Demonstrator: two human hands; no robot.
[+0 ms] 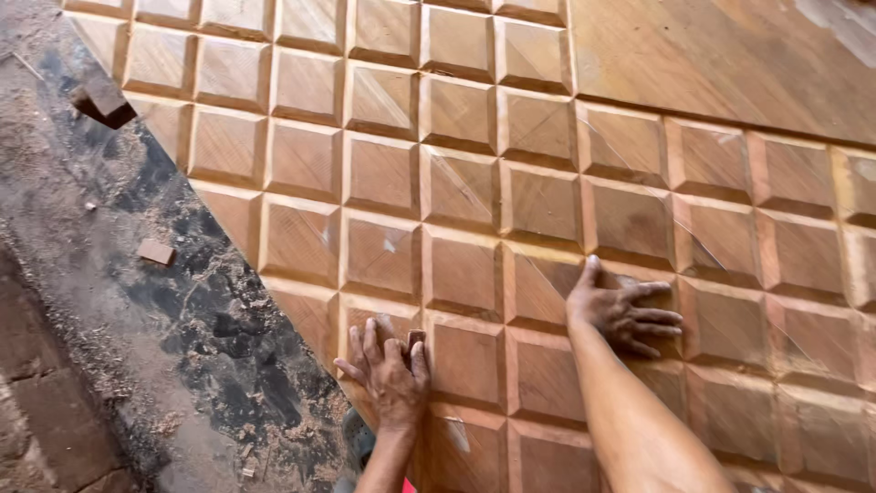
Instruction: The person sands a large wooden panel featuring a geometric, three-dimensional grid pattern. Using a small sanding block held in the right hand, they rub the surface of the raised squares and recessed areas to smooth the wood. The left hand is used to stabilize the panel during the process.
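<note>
Counting one carved wooden panel (pixel 511 183) of raised squares; I see left hand (pixel 391 370) flat, pinching one small dark block (pixel 416 339); right hand (pixel 625 310) spread open, empty; two wood scraps (pixel 157 252) on floor (pixel 109 319).

Dark dusty floor (pixel 119 274) at left, strewn with pale sawdust (pixel 196 315). Small rectangular brown wood offcut (pixel 156 252) lying flat on it. Darker chunky wood block (pixel 102 102) near upper left, just beside panel edge.

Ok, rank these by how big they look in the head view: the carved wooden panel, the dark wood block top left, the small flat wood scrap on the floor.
1. Carved wooden panel, by far largest.
2. Dark wood block.
3. Flat wood scrap, only slightly smaller than the block.
</note>
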